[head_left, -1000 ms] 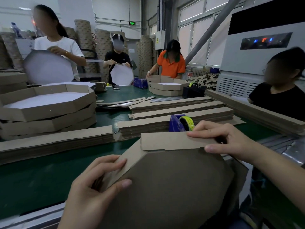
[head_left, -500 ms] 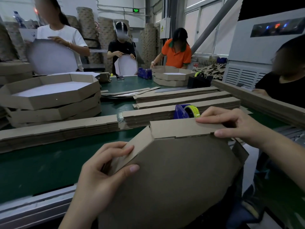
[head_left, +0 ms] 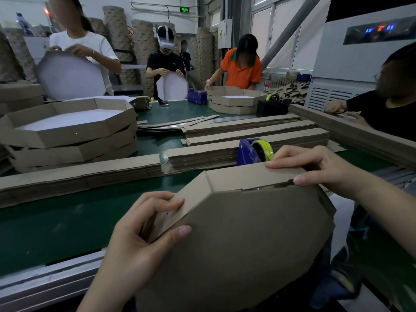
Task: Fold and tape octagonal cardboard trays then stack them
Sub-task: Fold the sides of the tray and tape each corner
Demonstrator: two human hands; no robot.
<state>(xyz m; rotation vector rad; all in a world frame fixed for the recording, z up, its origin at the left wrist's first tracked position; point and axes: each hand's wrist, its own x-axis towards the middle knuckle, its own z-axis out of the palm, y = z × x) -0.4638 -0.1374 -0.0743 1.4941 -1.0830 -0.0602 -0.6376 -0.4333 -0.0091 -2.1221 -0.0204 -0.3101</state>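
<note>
A brown octagonal cardboard tray stands tilted against the table's near edge, its underside facing me. My left hand pinches the tray's folded left side flap between thumb and fingers. My right hand grips the top flap at its right end, fingers over the edge and thumb on the front. Just behind the top flap sits a blue tape dispenser with a yellow-green roll. A stack of finished trays with white insides stands at the left of the table.
Long piles of flat cardboard strips lie across the green table. Another tray stack, a black dispenser and a second blue one sit farther back. Several people work around the table; one sits close at right.
The tray has come up and nearer to me with both hands still on its flaps. My left fingers have curled further round the side flap.
</note>
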